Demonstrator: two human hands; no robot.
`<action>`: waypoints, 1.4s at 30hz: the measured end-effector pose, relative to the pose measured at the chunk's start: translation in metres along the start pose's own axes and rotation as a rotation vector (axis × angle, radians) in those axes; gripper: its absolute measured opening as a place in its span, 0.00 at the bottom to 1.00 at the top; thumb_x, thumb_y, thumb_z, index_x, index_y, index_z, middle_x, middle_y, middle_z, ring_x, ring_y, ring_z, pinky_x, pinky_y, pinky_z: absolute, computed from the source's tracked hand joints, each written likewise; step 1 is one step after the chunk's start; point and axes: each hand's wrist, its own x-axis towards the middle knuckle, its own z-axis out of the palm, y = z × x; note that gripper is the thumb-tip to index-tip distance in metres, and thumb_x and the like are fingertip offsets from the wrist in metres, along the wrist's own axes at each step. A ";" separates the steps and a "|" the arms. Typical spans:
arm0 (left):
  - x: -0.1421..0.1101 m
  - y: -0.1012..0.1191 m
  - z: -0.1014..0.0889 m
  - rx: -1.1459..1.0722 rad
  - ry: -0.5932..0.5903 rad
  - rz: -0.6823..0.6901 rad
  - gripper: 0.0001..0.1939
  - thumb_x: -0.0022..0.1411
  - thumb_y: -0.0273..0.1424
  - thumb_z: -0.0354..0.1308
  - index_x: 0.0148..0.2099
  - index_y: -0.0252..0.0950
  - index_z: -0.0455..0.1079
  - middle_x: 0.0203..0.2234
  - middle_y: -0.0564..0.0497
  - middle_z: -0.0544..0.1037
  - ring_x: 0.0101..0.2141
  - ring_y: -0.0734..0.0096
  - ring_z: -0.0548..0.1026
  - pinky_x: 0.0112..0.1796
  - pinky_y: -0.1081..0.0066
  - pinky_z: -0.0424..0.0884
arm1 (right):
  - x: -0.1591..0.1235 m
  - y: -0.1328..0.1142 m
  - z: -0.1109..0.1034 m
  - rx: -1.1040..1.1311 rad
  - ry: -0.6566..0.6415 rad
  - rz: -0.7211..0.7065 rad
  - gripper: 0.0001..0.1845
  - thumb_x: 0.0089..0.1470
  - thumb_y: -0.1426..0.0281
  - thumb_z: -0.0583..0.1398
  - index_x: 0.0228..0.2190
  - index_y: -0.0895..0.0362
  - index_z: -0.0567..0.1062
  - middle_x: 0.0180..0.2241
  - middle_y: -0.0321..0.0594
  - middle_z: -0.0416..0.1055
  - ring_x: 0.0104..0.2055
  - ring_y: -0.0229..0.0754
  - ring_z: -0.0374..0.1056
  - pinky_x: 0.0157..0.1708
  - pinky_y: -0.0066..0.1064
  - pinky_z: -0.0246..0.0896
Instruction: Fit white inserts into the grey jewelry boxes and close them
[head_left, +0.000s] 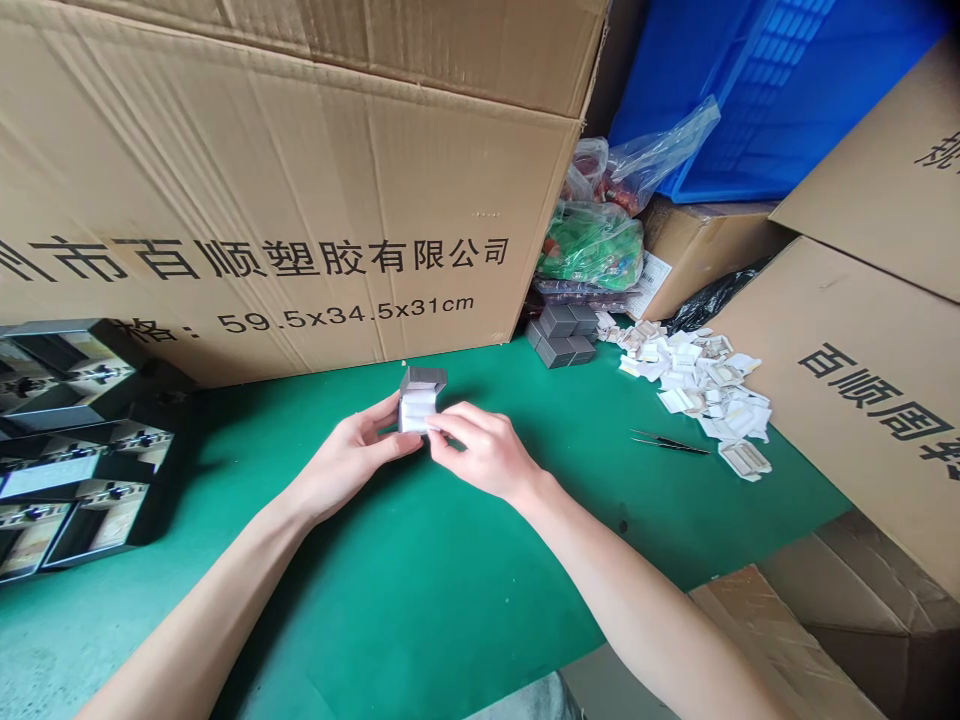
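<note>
A small grey hinged box (424,379) stands tilted up over the green table, its lid raised and a white insert (417,410) showing inside. Around its left side and lower edge, the fingers and thumb of my left hand (364,445) are closed, holding it. My right hand (480,445) is pinched at the right edge of the white insert; its fingertips partly cover that corner. To the right lie a pair of dark tweezers (670,442) and a heap of white inserts (697,375). Several closed grey boxes (561,335) are stacked behind them.
A large carton (285,190) walls off the back of the green table (420,580). Open dark boxes (67,440) are stacked at left. Plastic bags (592,245) and a blue crate (705,100) sit back right, with cartons (862,350) along the right edge.
</note>
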 end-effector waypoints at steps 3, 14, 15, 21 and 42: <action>0.000 -0.001 -0.001 0.004 0.007 -0.002 0.34 0.59 0.36 0.67 0.66 0.40 0.65 0.62 0.46 0.71 0.62 0.49 0.66 0.60 0.56 0.64 | -0.001 0.000 0.001 -0.036 0.007 -0.018 0.09 0.61 0.74 0.57 0.37 0.56 0.79 0.35 0.39 0.79 0.32 0.35 0.74 0.35 0.24 0.71; -0.002 -0.002 0.004 0.028 0.122 -0.092 0.36 0.60 0.36 0.65 0.68 0.38 0.61 0.53 0.46 0.79 0.53 0.54 0.76 0.59 0.54 0.68 | -0.001 -0.001 0.003 -0.046 -0.004 -0.025 0.10 0.63 0.73 0.56 0.38 0.57 0.79 0.36 0.40 0.79 0.33 0.35 0.75 0.35 0.24 0.71; -0.002 -0.002 0.005 0.012 0.135 -0.098 0.36 0.60 0.35 0.64 0.68 0.37 0.60 0.53 0.46 0.79 0.52 0.55 0.77 0.58 0.56 0.68 | -0.001 -0.001 0.004 -0.045 -0.003 -0.027 0.10 0.63 0.73 0.56 0.38 0.57 0.79 0.36 0.40 0.79 0.33 0.35 0.75 0.35 0.24 0.71; -0.003 -0.001 0.009 -0.011 0.140 -0.054 0.35 0.61 0.35 0.61 0.69 0.37 0.60 0.54 0.46 0.78 0.51 0.55 0.76 0.55 0.60 0.72 | 0.000 -0.005 0.003 -0.046 0.013 -0.018 0.10 0.63 0.73 0.57 0.37 0.56 0.79 0.34 0.39 0.79 0.33 0.35 0.75 0.35 0.24 0.71; -0.003 -0.013 0.004 0.162 0.218 -0.011 0.36 0.59 0.34 0.53 0.70 0.33 0.59 0.47 0.46 0.82 0.45 0.52 0.76 0.48 0.60 0.72 | 0.000 -0.014 0.008 -0.029 0.010 0.031 0.08 0.62 0.70 0.58 0.35 0.55 0.79 0.32 0.37 0.78 0.31 0.33 0.73 0.32 0.23 0.69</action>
